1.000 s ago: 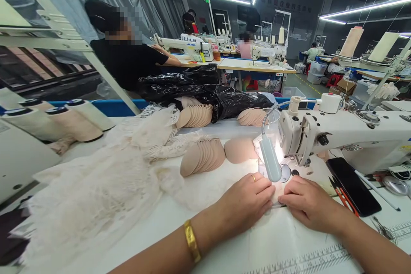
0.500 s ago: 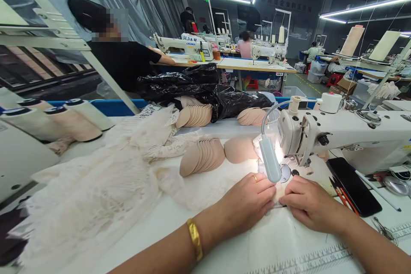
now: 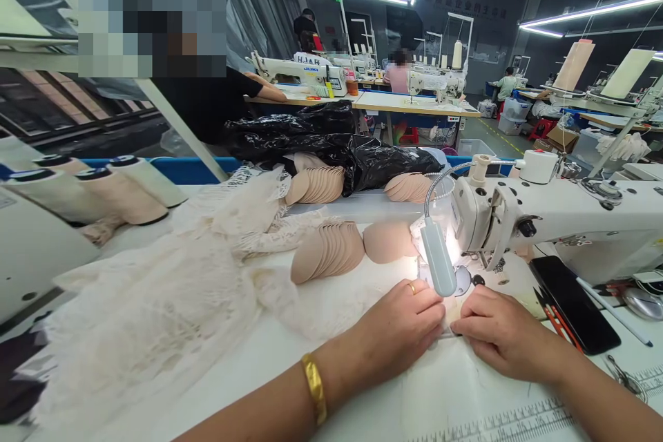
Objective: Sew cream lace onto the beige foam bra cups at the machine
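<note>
My left hand (image 3: 401,321), fingers curled and pressed together, is at the front of the sewing machine's (image 3: 559,217) bed. Opposite it, my right hand (image 3: 500,331) pinches with thumb and forefinger. Between them lies a small piece of pale fabric (image 3: 452,314), brightly lit and mostly covered by my fingers. A grey gooseneck lamp (image 3: 438,259) hangs just above my left fingertips and hides part of the needle area. To the left, a fan of beige bra cups (image 3: 329,252) and a single cup (image 3: 388,242) lie beside white lace fabric (image 3: 145,311).
A black phone (image 3: 574,304), orange-handled tools (image 3: 556,321) and keys (image 3: 626,376) lie right of my hand. A printed ruler (image 3: 497,421) runs along the front. Thread cones (image 3: 121,197) stand at left. Black plastic bags (image 3: 383,159) lie behind; a co-worker (image 3: 202,107) sits beyond.
The view has shifted slightly. Both my hands stay in nearly the same place at the machine, with the fabric between them. The co-worker at the left has moved a little.
</note>
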Action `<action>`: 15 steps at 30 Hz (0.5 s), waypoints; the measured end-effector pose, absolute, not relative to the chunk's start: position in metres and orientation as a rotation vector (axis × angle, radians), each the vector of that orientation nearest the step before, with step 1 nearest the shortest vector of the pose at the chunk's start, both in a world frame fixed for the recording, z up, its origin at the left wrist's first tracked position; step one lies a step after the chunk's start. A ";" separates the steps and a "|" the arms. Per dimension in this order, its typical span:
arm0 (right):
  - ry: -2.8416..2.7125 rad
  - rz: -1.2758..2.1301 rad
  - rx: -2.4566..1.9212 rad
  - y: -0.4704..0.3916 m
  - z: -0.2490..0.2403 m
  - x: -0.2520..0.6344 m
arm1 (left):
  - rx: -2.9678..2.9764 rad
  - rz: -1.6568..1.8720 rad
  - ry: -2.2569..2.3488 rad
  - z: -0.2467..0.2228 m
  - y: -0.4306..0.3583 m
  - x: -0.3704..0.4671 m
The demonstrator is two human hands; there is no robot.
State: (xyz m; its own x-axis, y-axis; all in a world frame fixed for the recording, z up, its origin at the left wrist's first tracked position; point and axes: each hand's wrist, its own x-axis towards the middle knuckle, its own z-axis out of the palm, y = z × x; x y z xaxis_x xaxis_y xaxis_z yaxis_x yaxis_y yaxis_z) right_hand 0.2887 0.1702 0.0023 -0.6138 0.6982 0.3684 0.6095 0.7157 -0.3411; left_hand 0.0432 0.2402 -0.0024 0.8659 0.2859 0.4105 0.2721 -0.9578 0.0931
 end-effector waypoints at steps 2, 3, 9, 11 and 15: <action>-2.447 0.255 -1.003 0.170 0.003 0.289 | 3.002 0.676 0.465 -0.003 0.239 0.043; -2.448 0.257 -1.002 0.170 0.003 0.289 | 3.003 0.682 0.472 -0.003 0.239 0.043; -2.456 0.258 -1.008 0.170 0.003 0.289 | 2.994 0.693 0.480 -0.003 0.238 0.043; -2.461 0.260 -1.009 0.170 0.003 0.289 | 2.989 0.688 0.473 -0.002 0.238 0.043; -2.458 0.252 -1.019 0.170 0.004 0.289 | 2.991 0.706 0.459 -0.002 0.238 0.044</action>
State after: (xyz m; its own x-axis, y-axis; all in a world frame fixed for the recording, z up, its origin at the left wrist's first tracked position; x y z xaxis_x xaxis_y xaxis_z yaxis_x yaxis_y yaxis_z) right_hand 0.2891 0.1695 0.0038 -0.6170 0.7061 0.3474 0.6208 0.7080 -0.3366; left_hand 0.0444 0.2384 -0.0023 0.8532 0.2919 0.4322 0.2763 -0.9558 0.1000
